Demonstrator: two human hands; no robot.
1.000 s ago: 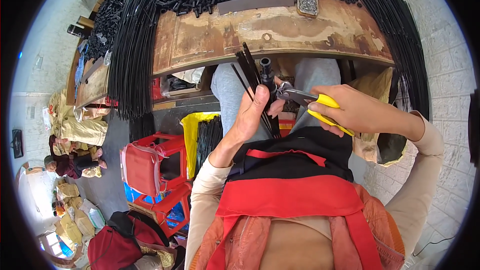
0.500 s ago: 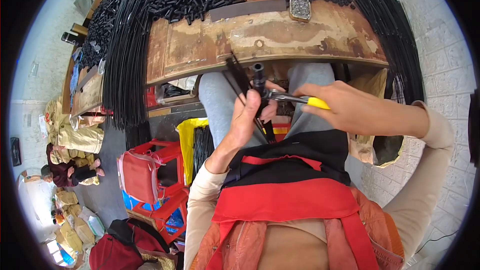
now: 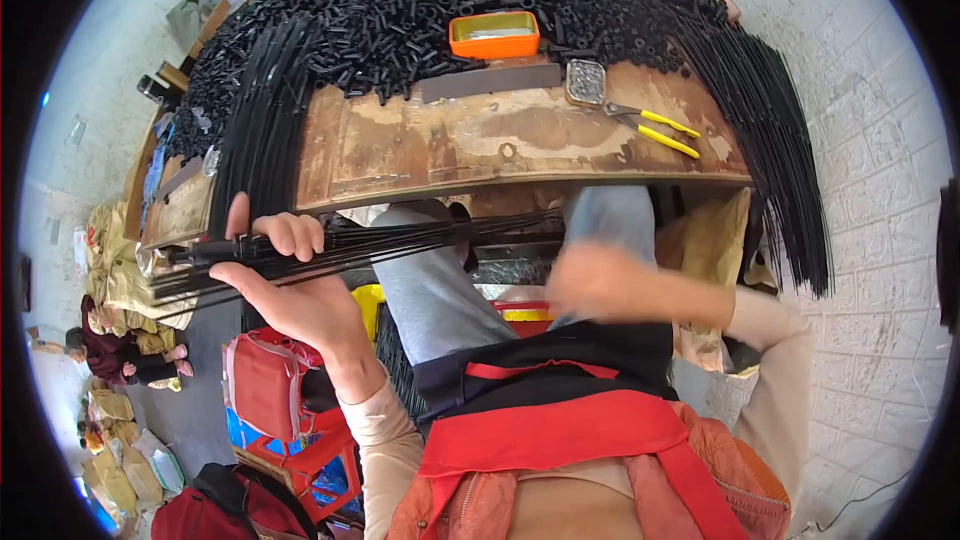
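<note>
A long bundle of thin black rods, which looks like an umbrella frame (image 3: 400,239), lies crosswise over my lap. My left hand (image 3: 295,285) grips it near its left end, where a thicker black hub shows. The thumb and fingers wrap the rods, and the rods' ends stick out past the palm. My right hand (image 3: 600,282), smeared by motion, is above my right thigh, and its fingers cannot be made out. On the wooden table lie pliers with yellow handles (image 3: 660,130), beyond my right hand and apart from it.
Heaped black tubes (image 3: 400,30) cover the table's far part, around an orange tin (image 3: 494,46). A small metal box (image 3: 585,83) of tiny parts stands near the pliers. Black rods overhang the table at left (image 3: 262,120) and right (image 3: 775,130). A red stool (image 3: 265,380) stands lower left.
The pliers have left my right hand and now lie on the table. My left hand has moved left with the umbrella frame, which has swung from near upright to lying crosswise.
</note>
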